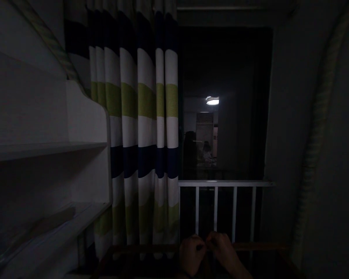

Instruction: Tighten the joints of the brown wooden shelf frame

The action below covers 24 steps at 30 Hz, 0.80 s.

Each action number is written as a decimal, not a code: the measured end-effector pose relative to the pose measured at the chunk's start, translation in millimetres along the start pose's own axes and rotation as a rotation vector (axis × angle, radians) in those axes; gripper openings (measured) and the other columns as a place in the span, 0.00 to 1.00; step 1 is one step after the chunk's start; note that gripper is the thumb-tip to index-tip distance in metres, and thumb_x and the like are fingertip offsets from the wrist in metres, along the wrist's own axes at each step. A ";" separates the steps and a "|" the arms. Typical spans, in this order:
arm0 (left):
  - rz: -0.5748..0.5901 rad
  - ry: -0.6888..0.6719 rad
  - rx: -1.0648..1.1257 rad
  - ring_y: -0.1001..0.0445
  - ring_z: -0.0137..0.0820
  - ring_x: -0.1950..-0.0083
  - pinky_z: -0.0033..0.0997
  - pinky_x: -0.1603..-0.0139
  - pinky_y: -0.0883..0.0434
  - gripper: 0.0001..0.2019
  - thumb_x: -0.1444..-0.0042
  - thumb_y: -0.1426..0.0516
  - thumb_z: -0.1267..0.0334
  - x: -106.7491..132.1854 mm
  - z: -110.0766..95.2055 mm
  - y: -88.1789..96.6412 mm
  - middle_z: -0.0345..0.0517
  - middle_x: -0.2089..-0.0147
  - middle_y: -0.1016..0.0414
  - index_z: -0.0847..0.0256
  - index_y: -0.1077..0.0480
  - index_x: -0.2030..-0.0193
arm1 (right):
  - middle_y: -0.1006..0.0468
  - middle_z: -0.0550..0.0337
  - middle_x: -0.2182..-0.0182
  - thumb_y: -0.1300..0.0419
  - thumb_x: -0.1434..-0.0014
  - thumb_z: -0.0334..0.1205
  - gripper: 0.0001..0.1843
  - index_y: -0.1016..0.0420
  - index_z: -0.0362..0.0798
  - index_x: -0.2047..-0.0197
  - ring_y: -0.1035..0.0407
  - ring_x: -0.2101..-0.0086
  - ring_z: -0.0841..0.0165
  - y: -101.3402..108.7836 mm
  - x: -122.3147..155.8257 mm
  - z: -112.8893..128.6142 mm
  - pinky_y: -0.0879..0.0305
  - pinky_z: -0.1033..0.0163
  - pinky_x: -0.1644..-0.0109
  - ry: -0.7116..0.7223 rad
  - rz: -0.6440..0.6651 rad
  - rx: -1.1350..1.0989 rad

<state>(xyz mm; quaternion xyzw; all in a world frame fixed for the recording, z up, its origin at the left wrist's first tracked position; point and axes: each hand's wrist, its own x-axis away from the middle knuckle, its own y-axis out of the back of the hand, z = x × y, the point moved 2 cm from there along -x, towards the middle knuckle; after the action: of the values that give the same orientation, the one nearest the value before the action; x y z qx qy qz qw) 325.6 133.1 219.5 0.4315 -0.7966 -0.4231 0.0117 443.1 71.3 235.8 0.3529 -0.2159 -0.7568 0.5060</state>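
Observation:
Low in the dark head view, my left hand (191,254) is curled with its fingers closed. Beside it, to the right, my right hand (222,248) has its fingers pinched together. The fingertips of both hands meet or nearly meet. Whatever lies between them is too dark to make out. Both hands are in front of a brown wooden bar (261,246), below the top of a white railing (227,183).
A striped curtain (147,128) hangs left of the dark window (229,69), which shows a bright lamp (212,101). White shelves (88,145) stand at the left. A thick twisted rope-like strip (314,135) runs down the right side.

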 end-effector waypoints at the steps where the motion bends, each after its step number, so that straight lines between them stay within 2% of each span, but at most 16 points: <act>1: 0.001 0.012 -0.003 0.30 0.26 0.64 0.23 0.65 0.38 0.10 0.53 0.50 0.65 -0.5 0.4 -0.6 0.38 0.67 0.27 0.56 0.27 0.72 | 0.26 0.62 0.74 0.54 0.55 0.24 0.15 0.27 0.45 0.73 0.32 0.70 0.73 -0.8 -0.5 0.0 0.43 0.72 0.69 -0.018 0.003 0.013; 4: 0.002 0.062 -0.025 0.30 0.26 0.63 0.22 0.65 0.38 0.10 0.55 0.50 0.67 -1.6 1.2 -2.3 0.38 0.66 0.27 0.56 0.26 0.72 | 0.25 0.60 0.73 0.53 0.54 0.25 0.15 0.26 0.44 0.72 0.32 0.70 0.72 -1.6 -0.7 3.1 0.43 0.71 0.69 -0.046 0.026 0.049; 8: -0.011 0.087 -0.037 0.30 0.26 0.64 0.22 0.65 0.38 0.11 0.56 0.50 0.69 -1.4 -1.0 -1.6 0.37 0.67 0.27 0.56 0.26 0.73 | 0.25 0.60 0.72 0.53 0.51 0.30 0.14 0.26 0.45 0.71 0.31 0.69 0.70 3.5 1.5 8.1 0.42 0.70 0.67 0.017 0.005 0.028; 13: -0.006 0.051 -0.013 0.30 0.27 0.63 0.24 0.63 0.37 0.11 0.53 0.50 0.65 1.3 -8.3 3.7 0.38 0.66 0.27 0.55 0.26 0.72 | 0.25 0.60 0.73 0.55 0.56 0.29 0.17 0.24 0.45 0.71 0.32 0.68 0.69 11.4 1.6 1.9 0.40 0.69 0.65 0.014 0.099 -0.066; 18: -0.020 0.019 -0.006 0.30 0.27 0.64 0.24 0.64 0.37 0.10 0.52 0.50 0.64 2.5 -7.4 3.7 0.38 0.67 0.27 0.56 0.26 0.72 | 0.25 0.62 0.71 0.53 0.56 0.29 0.17 0.24 0.46 0.70 0.32 0.65 0.68 20.1 3.8 6.0 0.40 0.68 0.63 0.039 0.155 -0.020; 24: -0.021 -0.007 -0.068 0.30 0.26 0.64 0.22 0.65 0.38 0.09 0.51 0.50 0.63 1.6 -2.4 0.2 0.38 0.67 0.27 0.57 0.27 0.72 | 0.25 0.60 0.68 0.51 0.54 0.26 0.17 0.24 0.49 0.66 0.32 0.65 0.69 17.8 7.2 16.6 0.42 0.70 0.63 0.086 0.114 0.104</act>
<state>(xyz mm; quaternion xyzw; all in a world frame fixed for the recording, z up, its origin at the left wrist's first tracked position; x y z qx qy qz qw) 325.3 130.4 220.5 0.4377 -0.7774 -0.4514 0.0193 439.8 57.1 256.6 0.3980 -0.2529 -0.6986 0.5381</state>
